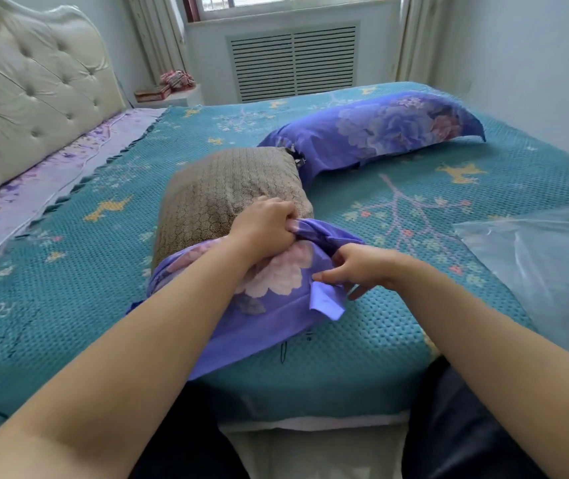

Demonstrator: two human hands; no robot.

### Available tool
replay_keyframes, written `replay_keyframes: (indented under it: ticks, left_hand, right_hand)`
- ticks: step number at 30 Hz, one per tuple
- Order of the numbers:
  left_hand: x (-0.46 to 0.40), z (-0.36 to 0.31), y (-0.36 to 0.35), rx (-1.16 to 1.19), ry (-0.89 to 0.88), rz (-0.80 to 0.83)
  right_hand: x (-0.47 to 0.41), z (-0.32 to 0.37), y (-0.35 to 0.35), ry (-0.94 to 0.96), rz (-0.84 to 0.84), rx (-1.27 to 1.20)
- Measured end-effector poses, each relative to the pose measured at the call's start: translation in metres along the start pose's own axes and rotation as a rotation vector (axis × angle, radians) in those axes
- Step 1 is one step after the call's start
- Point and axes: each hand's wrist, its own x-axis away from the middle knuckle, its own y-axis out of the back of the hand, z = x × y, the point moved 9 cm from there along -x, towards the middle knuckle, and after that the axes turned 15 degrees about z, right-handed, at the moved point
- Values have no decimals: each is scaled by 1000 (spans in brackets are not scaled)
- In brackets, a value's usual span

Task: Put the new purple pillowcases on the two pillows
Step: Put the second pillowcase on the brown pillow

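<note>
A brown patterned pillow lies in the middle of the bed, its near end inside a purple flowered pillowcase. My left hand is clenched on the bunched edge of that pillowcase on top of the pillow. My right hand pinches the pillowcase's open edge at the pillow's right side. Farther back on the right lies a second pillow, fully covered in a purple flowered pillowcase.
The bed has a teal mat with flower and star prints. A clear plastic bag lies at the right edge. A tufted cream headboard is at the left, with a nightstand and a radiator cover under the window behind.
</note>
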Motion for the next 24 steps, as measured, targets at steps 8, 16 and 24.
replay_keyframes:
  ticks: [8, 16, 24]
  left_hand:
    - [77, 101, 7, -170, 304, 436]
    - [118, 162, -10, 407, 198, 128]
    - [105, 180, -23, 696, 259, -138]
  right_hand:
    - [28, 49, 6, -53, -451, 704]
    - [37, 135, -79, 547, -629, 831]
    - [17, 149, -143, 762, -538, 1203]
